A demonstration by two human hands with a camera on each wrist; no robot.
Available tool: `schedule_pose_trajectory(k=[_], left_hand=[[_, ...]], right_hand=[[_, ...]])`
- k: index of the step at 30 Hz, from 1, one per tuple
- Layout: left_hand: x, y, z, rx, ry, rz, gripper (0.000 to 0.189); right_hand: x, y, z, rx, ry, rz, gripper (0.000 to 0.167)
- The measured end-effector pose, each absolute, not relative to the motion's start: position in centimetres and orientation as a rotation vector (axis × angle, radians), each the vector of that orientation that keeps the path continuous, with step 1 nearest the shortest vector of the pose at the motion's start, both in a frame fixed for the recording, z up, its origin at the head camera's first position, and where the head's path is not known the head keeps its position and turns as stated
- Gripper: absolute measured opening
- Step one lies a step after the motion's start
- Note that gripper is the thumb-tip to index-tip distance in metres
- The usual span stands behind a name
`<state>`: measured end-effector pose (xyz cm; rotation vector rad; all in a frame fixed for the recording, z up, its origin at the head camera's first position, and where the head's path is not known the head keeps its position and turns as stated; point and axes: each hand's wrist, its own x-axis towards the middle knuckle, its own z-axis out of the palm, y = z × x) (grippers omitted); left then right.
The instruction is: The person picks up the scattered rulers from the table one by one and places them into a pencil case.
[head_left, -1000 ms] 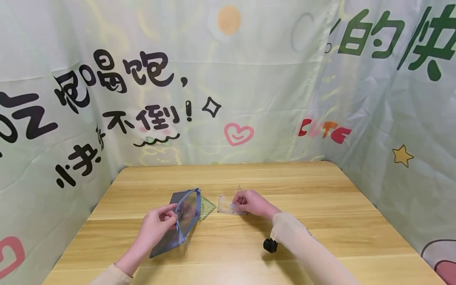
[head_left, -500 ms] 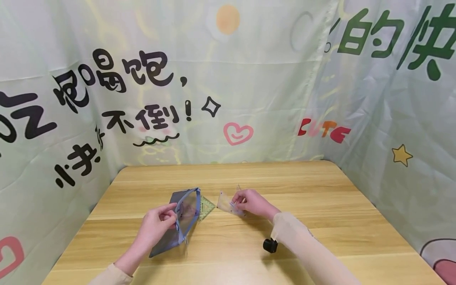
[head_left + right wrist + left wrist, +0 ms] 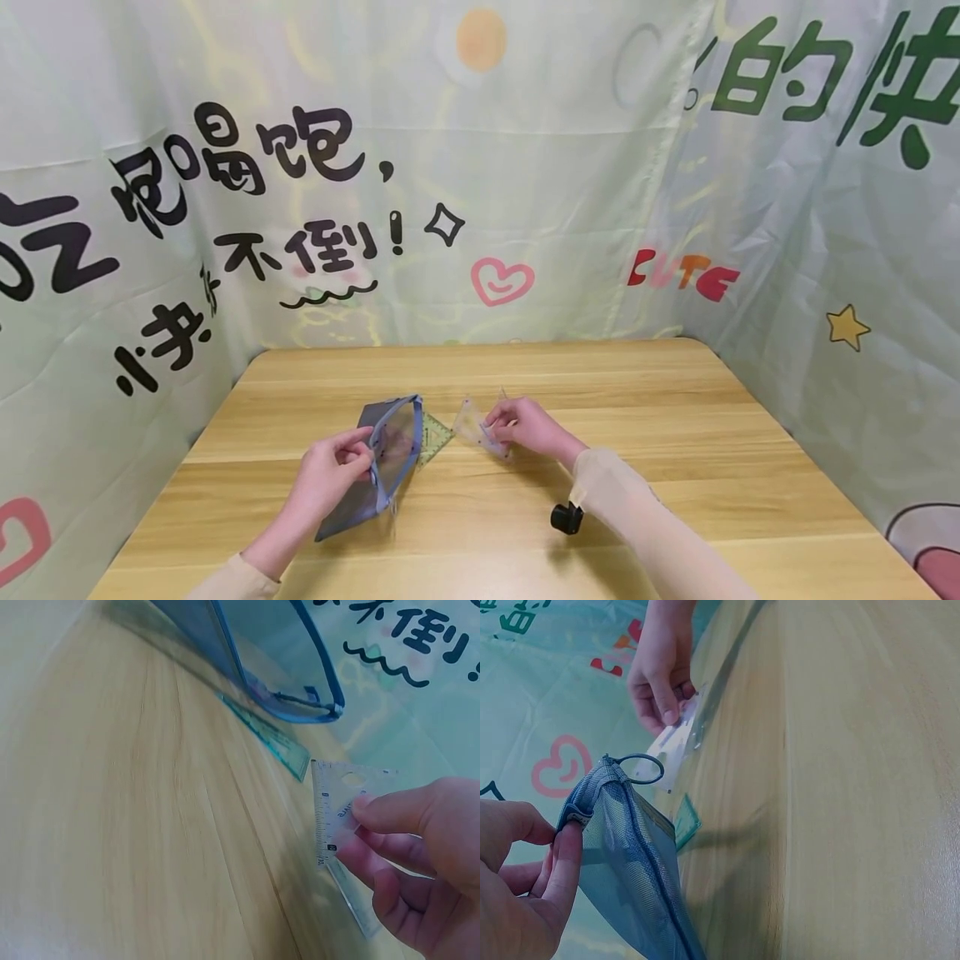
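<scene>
My left hand (image 3: 330, 473) pinches the near edge of a blue mesh zip pouch (image 3: 348, 515), whose mouth gapes toward the right. In the left wrist view, thumb and fingers grip the pouch (image 3: 630, 862) by its corner. My right hand (image 3: 531, 429) pinches a clear set square (image 3: 471, 425) between thumb and fingers, tilted up; the right wrist view shows scale marks on the set square (image 3: 327, 802). A green set square (image 3: 435, 437) lies on the table beside the pouch's mouth, partly hidden by it. Below my right hand lies another clear ruler-like piece (image 3: 351, 898).
The wooden table (image 3: 480, 533) has rounded far corners. Printed cloth (image 3: 570, 208) hangs behind it and along both sides. A small black device (image 3: 566, 518) sits under the right wrist.
My right hand has tilted the clear set square up and drawn it slightly left, toward the pouch. My left hand and the pouch have hardly moved.
</scene>
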<state>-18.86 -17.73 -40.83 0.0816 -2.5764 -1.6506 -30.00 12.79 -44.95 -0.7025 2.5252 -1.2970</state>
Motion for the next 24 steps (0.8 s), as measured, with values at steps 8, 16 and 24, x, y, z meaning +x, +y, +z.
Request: schedule_pose_trajectory(k=[8, 16, 24], left_hand=[[-18.9, -17.8, -40.9, 0.072, -2.581, -1.633, 0.041], [-18.9, -17.8, -40.9, 0.048, -2.582, -1.612, 0.042], [-18.9, -17.8, -40.9, 0.05, -2.581, -1.611, 0.042]], right_hand=[[-29.6, 12.1, -44.4, -0.679, 2.489, -1.34, 0.016], [-29.4, 11.6, -44.1, -0.593, 2.449, -1.379, 0.015], [-29.4, 11.4, -43.8, -0.553, 2.416, -1.399, 0.016]])
